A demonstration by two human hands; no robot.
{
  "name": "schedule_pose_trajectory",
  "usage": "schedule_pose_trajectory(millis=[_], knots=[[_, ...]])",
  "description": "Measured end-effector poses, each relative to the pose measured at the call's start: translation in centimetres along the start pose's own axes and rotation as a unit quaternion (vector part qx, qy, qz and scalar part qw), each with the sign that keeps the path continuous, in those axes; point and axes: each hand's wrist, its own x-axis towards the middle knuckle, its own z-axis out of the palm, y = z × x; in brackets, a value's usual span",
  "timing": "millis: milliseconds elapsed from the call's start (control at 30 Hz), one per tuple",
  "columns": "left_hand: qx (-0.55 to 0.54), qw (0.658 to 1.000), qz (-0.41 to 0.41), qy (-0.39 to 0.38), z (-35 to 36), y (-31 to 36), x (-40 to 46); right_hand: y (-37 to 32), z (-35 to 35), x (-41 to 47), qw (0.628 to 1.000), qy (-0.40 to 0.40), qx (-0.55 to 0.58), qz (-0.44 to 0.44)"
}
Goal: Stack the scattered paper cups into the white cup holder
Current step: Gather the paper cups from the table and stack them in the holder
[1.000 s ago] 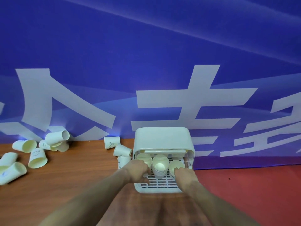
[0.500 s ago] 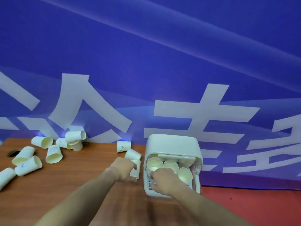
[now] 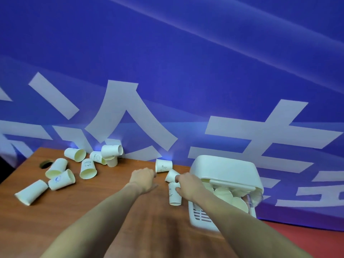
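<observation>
The white cup holder (image 3: 224,167) stands at the table's right end, with several paper cups (image 3: 223,194) nested inside above its slotted tray. My right hand (image 3: 189,185) grips an upside-down paper cup (image 3: 174,197) just left of the holder. Two more cups lie behind it: one (image 3: 170,175) against my fingers, one (image 3: 163,165) by the wall. My left hand (image 3: 143,178) hovers left of these with bent fingers, holding nothing. Several scattered cups (image 3: 87,169) lie at the far left.
The wooden table (image 3: 111,205) backs onto a blue banner wall (image 3: 167,71). A round cable hole (image 3: 45,163) sits near the table's left corner. A red floor (image 3: 316,241) shows beyond the table's right edge.
My right hand left the holder and took the upside-down cup beside it. My left hand let go of that cup and shifted left. The view swung left.
</observation>
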Motion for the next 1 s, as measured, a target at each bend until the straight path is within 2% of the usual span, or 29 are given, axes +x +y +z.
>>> schedule_pose_trajectory(millis=[400, 733, 833, 1000], knots=[[-0.096, 0.994, -0.006, -0.044, 3.5, -0.2, 8.0, 0.1, 3.3, 7.1, 0.996, -0.061, 0.043, 0.054], [-0.141, 0.985, 0.001, -0.096, 7.0, 1.2, 13.5, 1.2, 6.9, 11.3, 0.990, -0.126, -0.019, 0.059], [-0.166, 0.981, 0.017, -0.095, 8.0, 1.3, 14.4, 1.5, 7.6, 11.7, 0.989, -0.138, -0.038, 0.048], [-0.191, 0.978, 0.043, -0.075, 8.2, 1.3, 14.4, 1.5, 7.7, 11.7, 0.988, -0.138, -0.006, 0.064]])
